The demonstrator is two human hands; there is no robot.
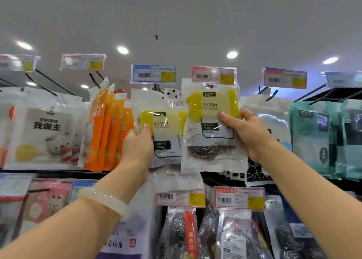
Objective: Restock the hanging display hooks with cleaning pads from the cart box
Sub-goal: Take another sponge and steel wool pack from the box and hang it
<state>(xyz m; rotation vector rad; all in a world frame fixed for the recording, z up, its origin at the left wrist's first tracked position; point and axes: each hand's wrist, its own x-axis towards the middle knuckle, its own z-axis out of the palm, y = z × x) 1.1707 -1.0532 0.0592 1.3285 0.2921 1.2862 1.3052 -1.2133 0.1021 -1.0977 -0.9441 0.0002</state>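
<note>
two cleaning pad packs are raised at the top row of hooks, one in each hand. the left hand point(137, 141) grips the lower pack point(166, 133) by its left edge, fingers curled round it, a pale bangle point(105, 202) on that wrist. the right hand point(248, 133) pinches the higher pack point(211, 125) at its right edge, its top just under a red price tag point(214, 75). six price tags line the top row; four orange packs point(106, 129) hang left.
</note>
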